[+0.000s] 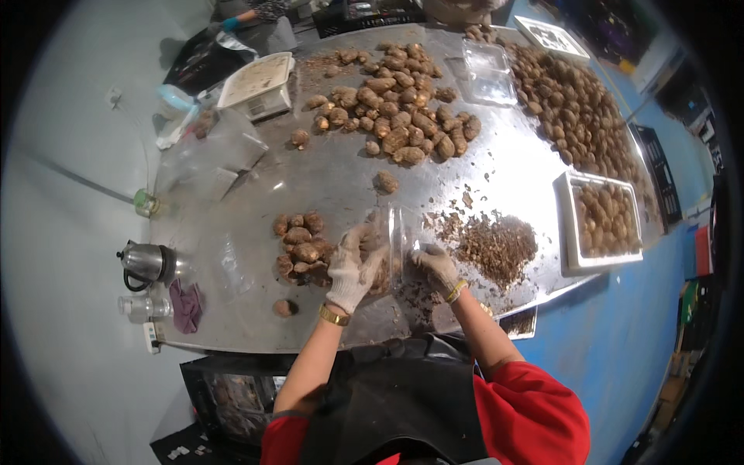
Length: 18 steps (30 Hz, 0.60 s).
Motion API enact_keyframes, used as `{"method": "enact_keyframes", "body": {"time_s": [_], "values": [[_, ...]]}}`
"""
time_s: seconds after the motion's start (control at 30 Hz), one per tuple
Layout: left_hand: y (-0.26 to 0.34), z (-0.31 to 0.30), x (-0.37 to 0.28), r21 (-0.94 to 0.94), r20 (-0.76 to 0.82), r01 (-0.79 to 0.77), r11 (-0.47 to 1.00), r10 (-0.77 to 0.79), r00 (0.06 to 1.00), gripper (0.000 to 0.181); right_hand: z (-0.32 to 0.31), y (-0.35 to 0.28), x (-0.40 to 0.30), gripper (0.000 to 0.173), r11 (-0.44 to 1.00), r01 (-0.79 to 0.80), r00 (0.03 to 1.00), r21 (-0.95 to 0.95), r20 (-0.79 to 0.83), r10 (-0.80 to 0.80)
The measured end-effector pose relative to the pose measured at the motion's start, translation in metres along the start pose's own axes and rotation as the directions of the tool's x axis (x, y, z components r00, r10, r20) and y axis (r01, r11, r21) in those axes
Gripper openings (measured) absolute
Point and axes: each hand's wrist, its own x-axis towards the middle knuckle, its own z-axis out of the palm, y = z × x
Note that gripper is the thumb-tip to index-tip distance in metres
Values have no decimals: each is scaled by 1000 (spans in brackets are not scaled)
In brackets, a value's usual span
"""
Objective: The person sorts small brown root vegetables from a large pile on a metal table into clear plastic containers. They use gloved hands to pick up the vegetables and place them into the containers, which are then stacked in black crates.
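A clear plastic clamshell box [398,247] stands between my gloved hands on the metal table [343,189], with brown taro corms showing in its left part. My left hand [354,261], in a knitted glove, rests over the corms at the box's left side; whether it grips one is hidden. On the other side my right hand [435,264], also gloved, has its fingers bent at the box's right edge. A small group of taro corms [302,247] lies left of my left hand. One corm [386,182] sits by itself beyond the box.
Brown scraps [500,247] are heaped at the right, near a white foam box [633,256] of corms. Large corm piles [401,110] lie farther back, with an open clear box [489,72] and a scale [258,84]. A kettle [142,261] stands left. A co-worker's gloved hand [231,24] shows at top left.
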Motion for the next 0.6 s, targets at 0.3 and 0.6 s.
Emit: {"method": "enact_keyframes", "body": {"time_s": [0.3, 0.6], "values": [[-33, 52, -73, 367, 210, -142, 919, 67, 975, 88, -25, -1, 3, 28, 902, 175, 889, -395, -331, -317], [-27, 77, -66, 617, 540, -218, 756, -204, 817, 106, -53, -31, -45, 25, 983, 141, 939, 117, -331, -96]]}}
